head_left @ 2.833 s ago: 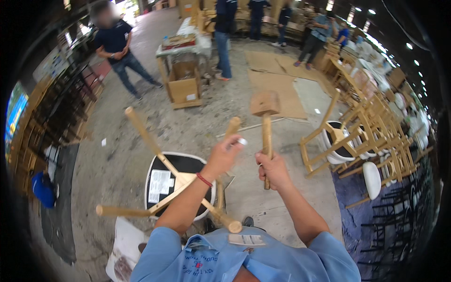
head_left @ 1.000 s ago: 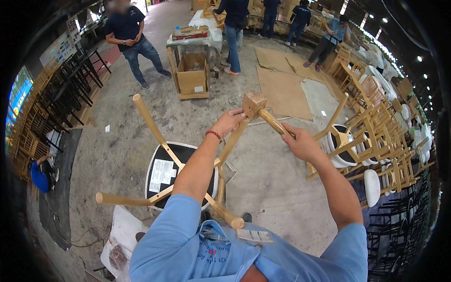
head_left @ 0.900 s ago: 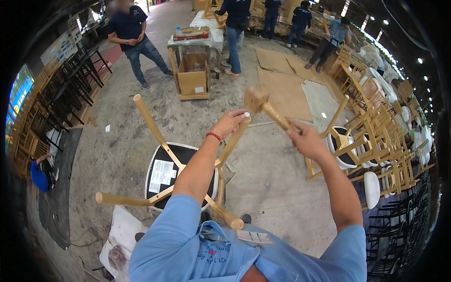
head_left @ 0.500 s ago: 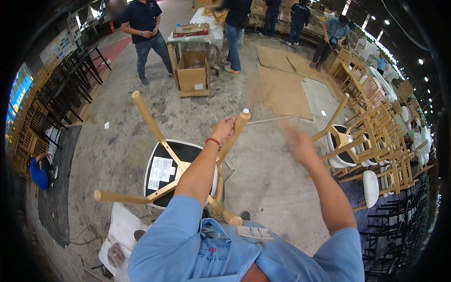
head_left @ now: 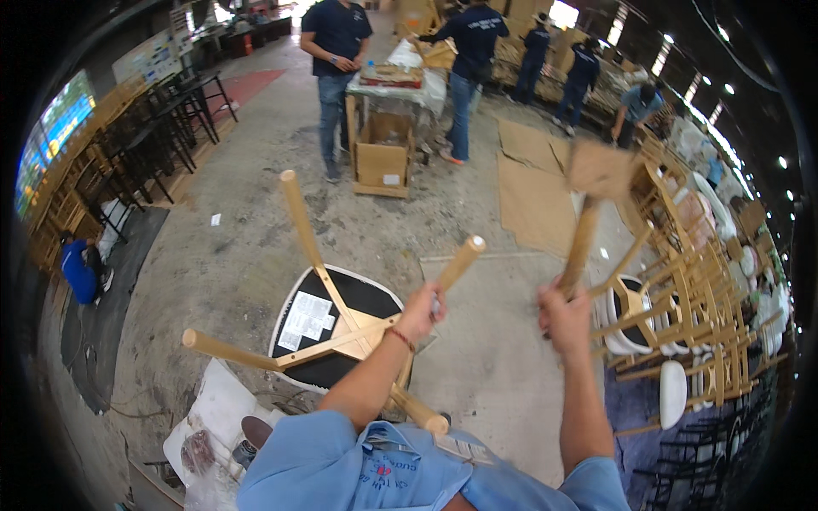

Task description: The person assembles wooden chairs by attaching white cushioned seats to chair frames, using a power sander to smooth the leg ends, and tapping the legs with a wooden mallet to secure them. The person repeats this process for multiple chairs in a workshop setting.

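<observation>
I have the upturned pale wooden stool with the black round seat (head_left: 341,328) standing seat-down on the concrete floor (head_left: 230,255) right in front of me, so its four legs point up within reach. My left hand (head_left: 420,312) is closed round the leg nearest my right side to steady it, while my right hand (head_left: 564,318), just right of the stool, grips one wooden mallet (head_left: 588,217) lifted high above that leg.
</observation>
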Tool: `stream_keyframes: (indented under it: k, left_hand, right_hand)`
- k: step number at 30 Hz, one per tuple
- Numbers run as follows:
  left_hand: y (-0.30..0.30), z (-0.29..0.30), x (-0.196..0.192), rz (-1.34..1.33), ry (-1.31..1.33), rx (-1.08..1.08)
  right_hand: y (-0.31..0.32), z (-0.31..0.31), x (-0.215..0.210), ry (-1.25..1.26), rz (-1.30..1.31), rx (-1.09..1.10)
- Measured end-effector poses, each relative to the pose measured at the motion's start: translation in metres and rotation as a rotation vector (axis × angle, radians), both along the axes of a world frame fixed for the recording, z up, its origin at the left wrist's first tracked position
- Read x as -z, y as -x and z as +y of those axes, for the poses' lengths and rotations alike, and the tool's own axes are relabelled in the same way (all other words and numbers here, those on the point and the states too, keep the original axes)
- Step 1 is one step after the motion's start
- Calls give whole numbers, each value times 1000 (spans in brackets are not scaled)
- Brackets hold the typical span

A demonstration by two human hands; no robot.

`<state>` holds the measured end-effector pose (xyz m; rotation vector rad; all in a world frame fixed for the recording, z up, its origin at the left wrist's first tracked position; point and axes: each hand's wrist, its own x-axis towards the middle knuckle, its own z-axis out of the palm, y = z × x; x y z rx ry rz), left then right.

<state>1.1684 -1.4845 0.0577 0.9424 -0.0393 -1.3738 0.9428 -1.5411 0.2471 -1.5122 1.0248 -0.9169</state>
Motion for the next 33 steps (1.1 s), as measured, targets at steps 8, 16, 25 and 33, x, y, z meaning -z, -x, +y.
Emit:
stream_keyframes:
  k: [8,16,25,33]
  left_hand:
    - [-18,88,-56,-170,294,254]
    - [-67,137,-54,-248,286,53]
    - [-118,160,-81,-1192,277,-344]
    - [-173,147,-87,-1033,137,-246]
  right_hand:
    - [-126,55,82,-191,61,-497]
    - [-189,74,71,-28,258,-682]
    - [-251,93,25,-560,-11,-565]
    - [-289,93,38,-564,-73,-446]
